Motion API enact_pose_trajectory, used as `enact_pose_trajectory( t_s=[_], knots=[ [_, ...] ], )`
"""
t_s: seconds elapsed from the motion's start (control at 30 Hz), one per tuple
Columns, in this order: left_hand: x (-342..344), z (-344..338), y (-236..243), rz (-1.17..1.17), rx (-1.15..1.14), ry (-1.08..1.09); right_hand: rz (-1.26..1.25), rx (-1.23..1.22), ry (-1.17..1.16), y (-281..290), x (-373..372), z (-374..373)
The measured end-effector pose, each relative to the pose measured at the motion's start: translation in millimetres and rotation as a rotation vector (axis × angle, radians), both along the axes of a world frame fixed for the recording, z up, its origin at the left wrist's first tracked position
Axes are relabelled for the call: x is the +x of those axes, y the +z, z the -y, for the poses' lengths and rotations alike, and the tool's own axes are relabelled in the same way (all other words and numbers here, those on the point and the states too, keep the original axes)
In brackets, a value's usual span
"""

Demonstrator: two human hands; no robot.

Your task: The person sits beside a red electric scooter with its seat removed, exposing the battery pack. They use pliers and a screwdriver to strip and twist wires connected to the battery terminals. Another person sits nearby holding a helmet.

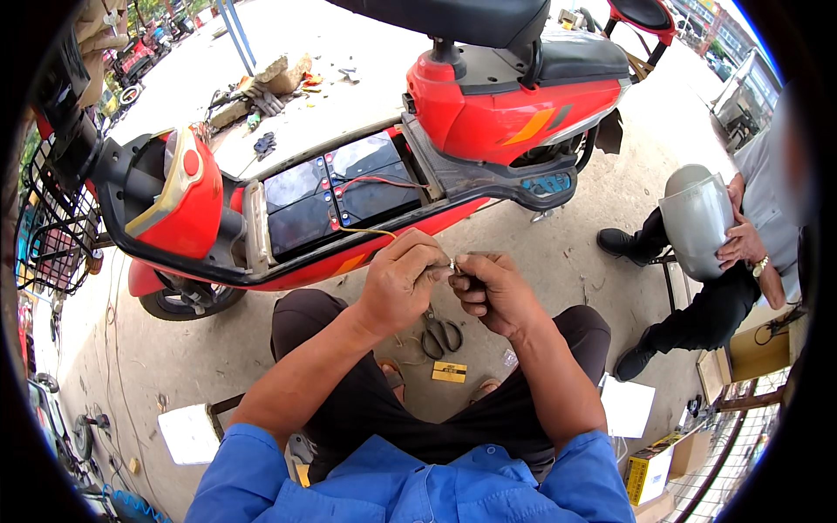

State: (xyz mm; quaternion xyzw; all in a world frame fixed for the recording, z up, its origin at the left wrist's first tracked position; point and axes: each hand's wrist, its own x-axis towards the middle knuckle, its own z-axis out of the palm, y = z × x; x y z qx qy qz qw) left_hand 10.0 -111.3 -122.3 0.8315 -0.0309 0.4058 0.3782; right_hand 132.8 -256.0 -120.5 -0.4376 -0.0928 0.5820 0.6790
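Observation:
My left hand (403,279) is closed in a pinch around a yellow wire (370,231) that runs from the dark batteries (301,218) in the red scooter's (466,118) open floor compartment. My right hand (493,292) is pinched on a small metal piece at the wire's end, touching or almost touching my left fingertips; its exact form is too small to tell. A red wire also lies across the batteries. Below my hands, black-handled scissors (441,336) and a small yellow packet (448,372) lie on the concrete between my feet.
At right a seated person (741,261) holds a silver-grey curved object (697,218). Boxes (654,471) and a wire rack are at lower right. White sheets (187,434) lie either side of me. Loose cords and parts are at left, rubble (279,78) beyond the scooter.

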Motion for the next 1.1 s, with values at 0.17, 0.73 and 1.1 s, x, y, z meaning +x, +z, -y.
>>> enact_pose_trajectory(
  t_s=[0.17, 0.73, 1.1],
  knots=[
    [0, 2, 3, -0.029, -0.125, -0.010, 1.165, 0.059, -0.364, -2, -3, 7],
    [1, 2, -1, -0.027, -0.041, -0.036, 1.256, 0.158, -0.208, -7, 1, 5],
    [1, -1, -1, -0.007, 0.044, -0.082, 0.264, 0.010, 0.018, 5, 2, 6]
  ],
)
